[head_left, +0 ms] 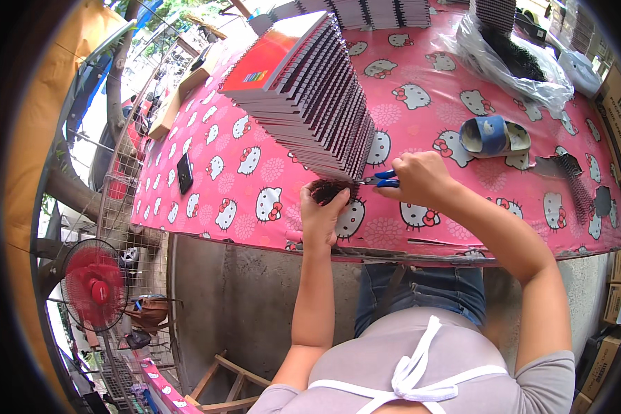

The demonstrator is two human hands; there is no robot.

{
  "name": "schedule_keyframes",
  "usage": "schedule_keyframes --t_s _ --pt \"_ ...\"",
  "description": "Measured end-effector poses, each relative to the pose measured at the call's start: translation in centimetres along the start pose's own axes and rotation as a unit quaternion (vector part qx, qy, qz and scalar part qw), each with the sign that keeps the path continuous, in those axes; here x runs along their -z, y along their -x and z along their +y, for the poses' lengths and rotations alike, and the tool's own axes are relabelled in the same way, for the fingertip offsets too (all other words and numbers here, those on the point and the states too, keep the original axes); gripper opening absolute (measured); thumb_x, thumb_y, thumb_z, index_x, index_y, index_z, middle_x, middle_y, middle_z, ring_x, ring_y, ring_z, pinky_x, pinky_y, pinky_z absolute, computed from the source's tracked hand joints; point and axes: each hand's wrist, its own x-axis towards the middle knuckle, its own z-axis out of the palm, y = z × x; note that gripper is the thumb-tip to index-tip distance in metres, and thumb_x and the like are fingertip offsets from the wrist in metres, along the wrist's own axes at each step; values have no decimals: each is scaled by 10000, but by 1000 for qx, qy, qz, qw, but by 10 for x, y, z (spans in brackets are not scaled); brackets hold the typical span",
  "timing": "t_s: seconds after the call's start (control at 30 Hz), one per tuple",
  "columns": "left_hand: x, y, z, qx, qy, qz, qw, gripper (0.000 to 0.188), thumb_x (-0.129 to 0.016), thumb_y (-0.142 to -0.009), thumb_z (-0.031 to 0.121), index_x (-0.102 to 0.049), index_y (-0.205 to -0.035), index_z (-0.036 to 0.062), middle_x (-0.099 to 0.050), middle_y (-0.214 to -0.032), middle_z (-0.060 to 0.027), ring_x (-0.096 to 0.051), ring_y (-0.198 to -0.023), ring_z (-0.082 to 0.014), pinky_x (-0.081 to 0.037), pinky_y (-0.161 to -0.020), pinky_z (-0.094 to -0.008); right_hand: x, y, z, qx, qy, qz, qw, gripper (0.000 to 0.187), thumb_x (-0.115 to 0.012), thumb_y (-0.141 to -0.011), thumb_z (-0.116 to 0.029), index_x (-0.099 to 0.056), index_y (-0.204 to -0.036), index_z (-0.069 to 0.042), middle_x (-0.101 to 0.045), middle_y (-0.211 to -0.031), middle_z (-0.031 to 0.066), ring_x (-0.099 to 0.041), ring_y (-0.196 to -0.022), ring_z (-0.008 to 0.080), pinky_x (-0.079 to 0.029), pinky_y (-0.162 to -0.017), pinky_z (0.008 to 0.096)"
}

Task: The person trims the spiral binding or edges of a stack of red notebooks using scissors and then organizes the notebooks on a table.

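Observation:
A tall stack of spiral-bound notebooks [324, 114], red cover on top, rises in front of me, its dark coil bindings facing right. At its near foot my left hand [317, 215] curls its fingers around a bunch of dark wire coils [330, 190]. My right hand [421, 178] is closed on blue-handled pliers [385, 179]. Their metal tip points left and meets the lower corner of the stack beside the coils. What exactly lies between the jaws is too small to make out.
The pink cat-patterned tablecloth [252, 200] bears a black phone [185, 172] at left. To the right are a blue slipper-shaped item [484, 136], a loose coil strip [574, 181] and a plastic bag [472, 52] with black coils. More notebooks [379, 14] stand behind. A red fan [98, 288] is at lower left.

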Motion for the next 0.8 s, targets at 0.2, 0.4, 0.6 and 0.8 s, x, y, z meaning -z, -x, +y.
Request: schedule_keyframes --t_s 0.2,0.4,0.6,0.8 --pt "-1 -5 -18 -144 -155 23 977 573 -828 -695 113 -466 -1125 1 -629 -982 -113 -623 -845 -175 -526 -728 -288 -17 -4 12 111 70 205 970 536 -694 -726 -558 -624 -705 -27 -622 -704 121 -635 -625 288 -502 -598 395" --pt "-3 -1 -17 -216 -253 56 941 554 -827 -704 230 -505 -1093 3 -638 -973 -132 -633 -856 -224 -513 -763 -334 -7 -3 0 -11 1 -43 999 548 -687 -725 -568 -628 -709 -24 -616 -718 119 -639 -651 282 -501 -596 396" --pt "-11 12 -18 -357 -434 146 814 449 -795 -737 302 -570 -1015 29 -618 -983 -121 -600 -922 -286 -475 -816 -408 -17 2 17 95 107 178 974 545 -672 -738 -568 -651 -735 -24 -639 -747 129 -655 -679 277 -515 -629 375" --pt "-7 6 -25 -359 -439 129 814 350 -768 -743 247 -601 -972 43 -608 -980 -128 -584 -937 -309 -470 -809 -418 2 -11 -5 -48 -6 -141 989 547 -690 -718 -556 -643 -830 -23 -630 -808 125 -621 -769 280 -469 -745 376"
